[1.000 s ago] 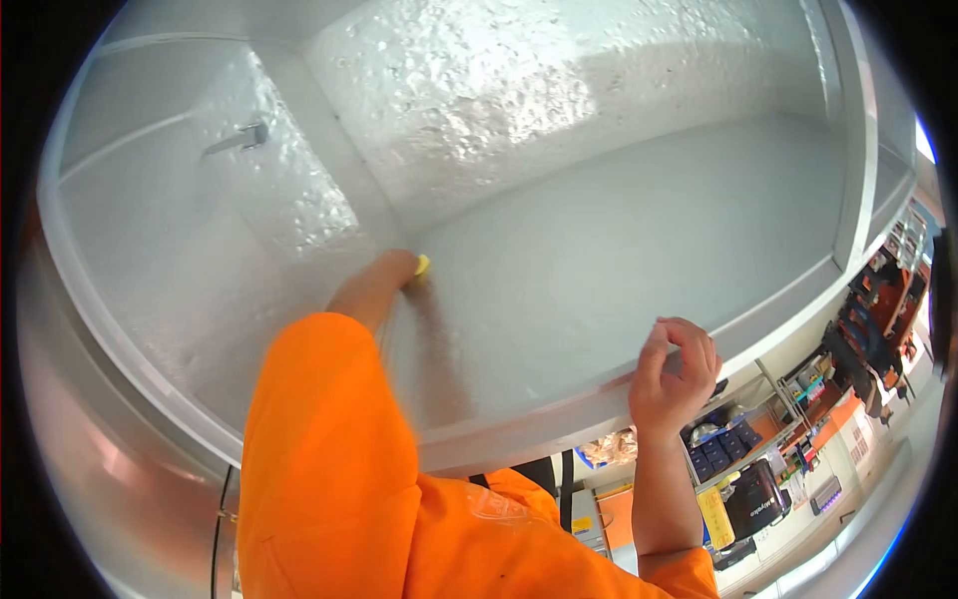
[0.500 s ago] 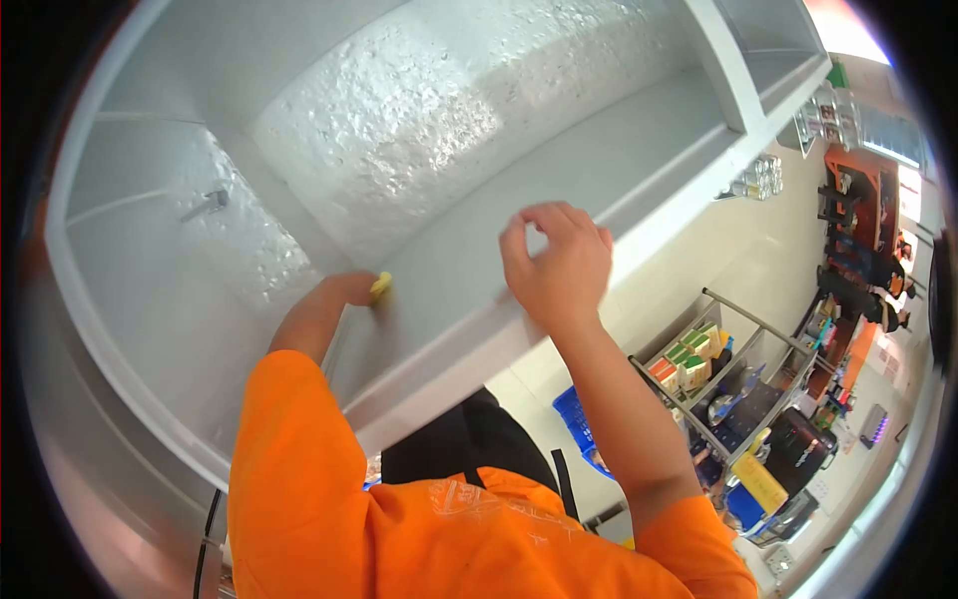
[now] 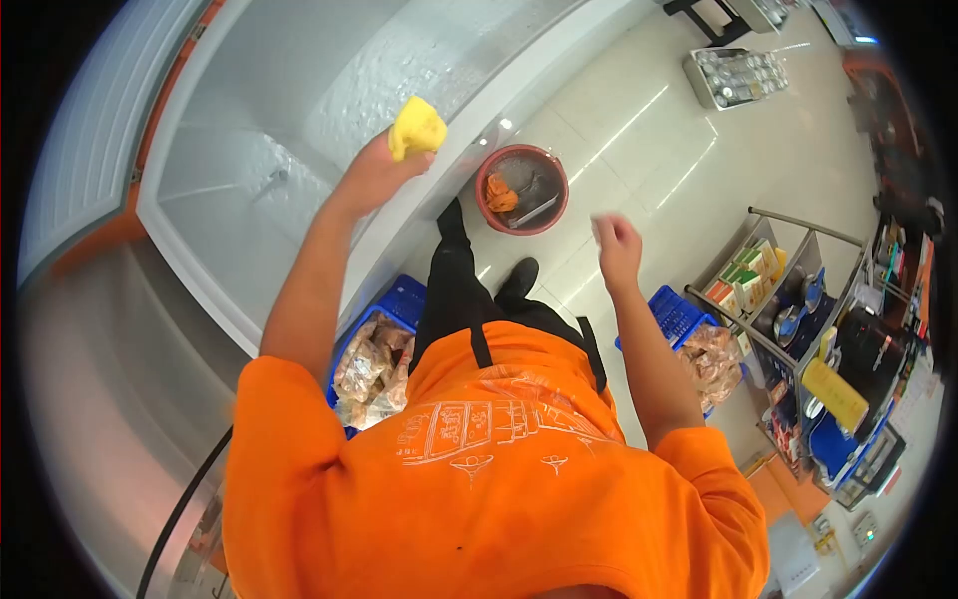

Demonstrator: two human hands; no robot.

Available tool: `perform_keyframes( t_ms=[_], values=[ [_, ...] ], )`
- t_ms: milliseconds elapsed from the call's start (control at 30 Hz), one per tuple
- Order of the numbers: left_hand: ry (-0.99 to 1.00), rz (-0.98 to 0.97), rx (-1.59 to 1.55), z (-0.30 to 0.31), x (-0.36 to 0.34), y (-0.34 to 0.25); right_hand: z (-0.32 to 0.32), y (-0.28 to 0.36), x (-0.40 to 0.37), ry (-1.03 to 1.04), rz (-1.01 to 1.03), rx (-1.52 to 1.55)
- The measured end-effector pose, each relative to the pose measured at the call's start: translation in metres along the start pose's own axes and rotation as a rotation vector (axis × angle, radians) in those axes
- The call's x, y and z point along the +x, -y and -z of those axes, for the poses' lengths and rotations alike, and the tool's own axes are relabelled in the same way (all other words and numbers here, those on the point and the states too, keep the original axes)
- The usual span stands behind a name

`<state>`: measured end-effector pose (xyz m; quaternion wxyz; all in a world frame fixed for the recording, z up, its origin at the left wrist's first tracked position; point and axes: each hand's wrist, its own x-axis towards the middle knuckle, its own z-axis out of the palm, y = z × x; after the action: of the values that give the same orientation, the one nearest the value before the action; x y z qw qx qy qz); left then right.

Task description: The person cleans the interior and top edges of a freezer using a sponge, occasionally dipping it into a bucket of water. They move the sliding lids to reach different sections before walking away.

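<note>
A folded yellow cloth [image 3: 417, 129] is gripped in my left hand [image 3: 377, 175], above the near rim of the white freezer [image 3: 399, 215]. Frost coats part of the freezer's inner walls. My right hand [image 3: 619, 248] hangs over the tiled floor to the right, its fingers curled and slightly blurred; whether it holds anything cannot be made out. Between the hands and farther forward, a round red basin [image 3: 564, 190] stands on the floor with water, an orange cloth [image 3: 501, 195] and a flat object inside.
Blue crates [image 3: 401, 299] of bagged food stand on both sides of my legs. At the right is a metal rack [image 3: 806, 215] with boxes and utensils. A metal tray [image 3: 704, 88] of glass jars sits on the floor farther off.
My left hand has come up out of the freezer with the yellow cloth. My right hand has left the freezer's edge and moved right. The view has turned towards the floor, showing the basin.
</note>
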<state>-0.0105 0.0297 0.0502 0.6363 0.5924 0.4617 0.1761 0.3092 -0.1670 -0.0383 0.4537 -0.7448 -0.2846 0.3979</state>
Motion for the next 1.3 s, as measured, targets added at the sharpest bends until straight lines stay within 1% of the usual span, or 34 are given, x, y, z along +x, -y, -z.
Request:
perform_keyframes(
  t_ms=[33, 67, 100, 133, 167, 200, 233, 267, 300, 367, 400, 467, 500, 567, 600, 667, 700, 767, 800, 833, 900, 933, 967, 1033, 1067, 1167, 1300],
  values=[
    [0.008, -0.014, 0.016, -0.016, 0.004, -0.007, 0.031, -0.034, -0.014, -0.024, -0.152, -0.074],
    [-0.037, -0.094, 0.081, -0.034, 0.008, -0.01, 0.063, -0.067, -0.031, -0.035, -0.271, -0.057],
    [-0.082, -0.176, 0.145, -0.051, 0.013, -0.014, 0.093, -0.111, -0.047, -0.09, -0.292, -0.075],
    [-0.066, -0.156, 0.129, -0.069, 0.016, -0.021, 0.12, -0.129, -0.066, -0.097, -0.38, -0.062],
    [-0.053, -0.168, 0.143, -0.082, 0.022, -0.021, 0.147, -0.163, -0.082, -0.119, -0.432, -0.121],
    [-0.048, -0.058, -0.02, -0.095, 0.031, -0.016, 0.171, -0.189, -0.097, -0.14, -0.486, -0.183],
    [-0.044, 0.055, -0.184, -0.107, 0.039, -0.008, 0.188, -0.195, -0.114, -0.158, -0.517, -0.183],
    [-0.089, 0.012, -0.126, -0.117, 0.047, 0.003, 0.202, -0.2, -0.128, -0.175, -0.546, -0.183],
    [-0.078, 0.002, -0.118, -0.125, 0.054, 0.012, 0.214, -0.206, -0.141, -0.186, -0.543, -0.171],
    [-0.125, 0.024, 0.21, -0.136, 0.064, 0.027, 0.233, -0.226, -0.162, -0.224, -0.647, -0.111],
    [-0.121, 0.015, 0.216, -0.143, 0.065, 0.032, 0.238, -0.238, -0.17, -0.23, -0.642, -0.101],
    [-0.179, -0.019, 0.087, -0.161, 0.063, 0.038, 0.245, -0.263, -0.188, -0.239, -0.68, -0.107],
    [-0.174, -0.023, 0.095, -0.168, 0.063, 0.044, 0.244, -0.269, -0.196, -0.242, -0.682, -0.098],
    [-0.199, 0.058, 0.058, -0.176, 0.066, 0.048, 0.24, -0.279, -0.202, -0.205, -0.702, -0.053],
    [-0.208, 0.037, 0.067, -0.179, 0.069, 0.047, 0.237, -0.282, -0.204, -0.183, -0.688, -0.07],
    [-0.198, 0.103, 0.088, -0.19, 0.069, 0.048, 0.227, -0.267, -0.207, -0.186, -0.678, -0.032],
    [-0.204, 0.09, 0.089, -0.194, 0.071, 0.051, 0.222, -0.26, -0.211, -0.191, -0.689, -0.007],
    [-0.3, 0.031, 0.44, -0.201, 0.078, 0.059, 0.216, -0.257, -0.215, -0.166, -0.656, -0.006],
    [-0.354, 0.001, 0.549, -0.207, 0.082, 0.064, 0.216, -0.256, -0.217, -0.141, -0.636, -0.009],
    [-0.365, -0.016, 0.547, -0.211, 0.083, 0.059, 0.217, -0.256, -0.218, -0.143, -0.616, -0.005],
    [-0.381, -0.089, 0.771, -0.22, 0.081, 0.053, 0.221, -0.255, -0.225, -0.123, -0.632, 0.013],
    [-0.392, -0.14, 0.804, -0.223, 0.083, 0.056, 0.225, -0.258, -0.228, -0.132, -0.615, 0.015],
    [-0.395, -0.16, 0.799, -0.223, 0.087, 0.059, 0.228, -0.261, -0.231, -0.151, -0.64, 0.025],
    [-0.338, -0.065, 0.851, -0.227, 0.091, 0.058, 0.238, -0.268, -0.241, -0.187, -0.655, 0.039],
    [-0.336, -0.049, 0.864, -0.229, 0.092, 0.057, 0.242, -0.272, -0.246, -0.204, -0.689, 0.044],
    [-0.317, -0.079, 0.802, -0.229, 0.085, 0.05, 0.248, -0.279, -0.258, -0.223, -0.738, 0.045],
    [-0.366, -0.075, 0.765, -0.23, 0.08, 0.052, 0.251, -0.288, -0.267, -0.229, -0.819, 0.051]
  ],
)
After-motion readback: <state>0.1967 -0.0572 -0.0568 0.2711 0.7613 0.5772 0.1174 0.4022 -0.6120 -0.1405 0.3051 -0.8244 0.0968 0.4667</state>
